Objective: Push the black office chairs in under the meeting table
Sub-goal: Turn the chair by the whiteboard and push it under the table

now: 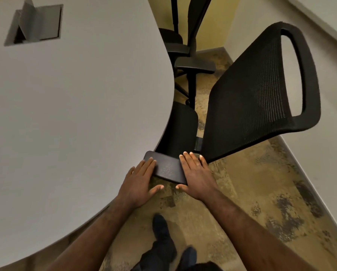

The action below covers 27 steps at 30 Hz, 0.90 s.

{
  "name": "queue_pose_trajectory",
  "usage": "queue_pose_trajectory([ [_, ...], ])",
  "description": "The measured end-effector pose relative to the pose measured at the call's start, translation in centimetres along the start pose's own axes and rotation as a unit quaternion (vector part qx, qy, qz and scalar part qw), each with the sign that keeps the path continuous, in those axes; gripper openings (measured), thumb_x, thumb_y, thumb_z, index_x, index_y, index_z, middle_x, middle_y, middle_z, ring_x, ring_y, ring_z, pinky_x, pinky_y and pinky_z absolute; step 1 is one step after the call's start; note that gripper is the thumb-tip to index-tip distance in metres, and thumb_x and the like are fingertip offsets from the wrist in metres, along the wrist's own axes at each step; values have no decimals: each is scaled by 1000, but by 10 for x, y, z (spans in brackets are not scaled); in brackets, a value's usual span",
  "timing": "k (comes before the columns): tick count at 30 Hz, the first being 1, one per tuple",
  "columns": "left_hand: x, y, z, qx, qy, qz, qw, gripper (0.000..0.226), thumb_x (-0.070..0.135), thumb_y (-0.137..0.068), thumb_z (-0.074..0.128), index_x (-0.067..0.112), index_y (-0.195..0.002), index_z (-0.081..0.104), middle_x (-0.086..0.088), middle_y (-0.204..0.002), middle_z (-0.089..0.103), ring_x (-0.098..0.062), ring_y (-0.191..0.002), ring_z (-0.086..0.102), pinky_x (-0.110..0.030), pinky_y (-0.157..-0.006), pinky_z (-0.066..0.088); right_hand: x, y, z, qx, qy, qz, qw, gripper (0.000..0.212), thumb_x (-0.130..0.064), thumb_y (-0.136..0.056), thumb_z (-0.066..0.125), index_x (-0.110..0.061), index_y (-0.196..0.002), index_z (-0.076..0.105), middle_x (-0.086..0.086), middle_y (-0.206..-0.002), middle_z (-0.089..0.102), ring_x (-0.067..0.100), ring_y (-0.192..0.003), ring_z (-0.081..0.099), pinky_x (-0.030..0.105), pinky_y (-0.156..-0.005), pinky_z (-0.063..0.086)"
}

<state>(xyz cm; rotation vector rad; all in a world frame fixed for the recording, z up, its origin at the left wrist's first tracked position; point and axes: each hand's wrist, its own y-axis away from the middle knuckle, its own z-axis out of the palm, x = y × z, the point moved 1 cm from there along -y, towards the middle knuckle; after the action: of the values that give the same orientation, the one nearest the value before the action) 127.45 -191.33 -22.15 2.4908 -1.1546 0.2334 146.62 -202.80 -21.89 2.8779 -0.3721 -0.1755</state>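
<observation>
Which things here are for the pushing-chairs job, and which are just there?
For the job:
near black chair
its armrest, under both flat hands: left hand, right hand
far black chair
meeting table

Just there:
cable hatch in the tabletop
patterned carpet

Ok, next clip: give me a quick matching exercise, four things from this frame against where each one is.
Things:
1. left hand
2. right hand
3. mesh backrest
4. cable hatch

Places:
A. set into the tabletop, far left
B. flat on the armrest's table-side end
C. right of the table, tilted
D. flat on the armrest's end by the backrest

Pairs: 1-B, 2-D, 3-C, 4-A
</observation>
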Motion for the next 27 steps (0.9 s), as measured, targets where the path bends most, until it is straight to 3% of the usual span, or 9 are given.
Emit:
queue_pose_trajectory([
  [4, 7, -16, -3, -25, -38, 14, 999, 93, 74, -86, 39, 27, -153, -5, 4, -162, -7, -20, -149, -5, -46, -121, 4, 20, -13, -14, -47, 101, -15, 994, 126, -63, -69, 74, -7, -152, -2, 15, -162, 6, 32, -149, 0, 58, -115, -5],
  [8, 34, -27, -4, 5, -27, 13, 1000, 99, 79, -82, 38, 26, -154, -5, 5, -162, -9, -19, -148, -5, -46, -119, 5, 45, -15, -44, -27, 160, -35, 986, 123, -49, -70, 80, -6, -152, -1, 17, -161, 8, 33, -148, 1, 59, -114, -5],
  [12, 75, -30, -1, 31, -15, -9, 999, 105, 87, -76, 29, 25, -154, -3, 8, -158, -13, -14, -146, -6, -47, -118, 7, 69, -2, -77, -21, 194, -55, 979, 123, -53, -71, 78, -4, -151, -1, 19, -161, 6, 35, -148, 0, 61, -116, 0],
  [15, 100, -32, 5, 14, -17, -38, 999, 107, 87, -74, 33, 24, -154, -2, 4, -162, -6, -19, -148, -2, -48, -118, 7, 81, 15, -93, -22, 240, -48, 969, 94, -35, -87, 67, -1, -151, 8, 22, -158, 16, 38, -147, 11, 59, -117, 3],
  [18, 106, -39, 14, -43, -38, -69, 996, 113, 81, -73, 51, 25, -153, -4, 1, -163, -7, -24, -148, -3, -52, -118, 4, 90, 26, -104, -11, 335, -51, 941, 56, -23, -94, 55, 3, -140, 37, 22, -138, 48, 37, -131, 42, 53, -116, 19],
  [20, 102, -45, 19, -76, -56, -77, 993, 117, 77, -70, 59, 25, -154, -4, -1, -163, -7, -27, -148, -4, -54, -118, 3, 93, 28, -107, -7, 369, -53, 928, 43, -21, -95, 52, 2, -131, 46, 19, -128, 56, 34, -122, 50, 51, -112, 27],
  [23, 96, -54, 24, -85, -52, -85, 991, 120, 73, -67, 66, 27, -154, -3, -1, -163, -6, -29, -148, -5, -55, -117, 4, 93, 28, -103, -12, 389, -47, 920, 47, -24, -97, 50, 5, -134, 45, 25, -135, 52, 40, -128, 45, 52, -111, 26],
  [27, 97, -55, 28, -76, -52, -92, 992, 119, 70, -68, 68, 28, -153, -3, -1, -163, -6, -28, -148, -5, -55, -117, 4, 88, 32, -93, -10, 339, -42, 940, 58, -31, -94, 55, 3, -138, 41, 25, -139, 48, 40, -132, 41, 53, -112, 24],
])
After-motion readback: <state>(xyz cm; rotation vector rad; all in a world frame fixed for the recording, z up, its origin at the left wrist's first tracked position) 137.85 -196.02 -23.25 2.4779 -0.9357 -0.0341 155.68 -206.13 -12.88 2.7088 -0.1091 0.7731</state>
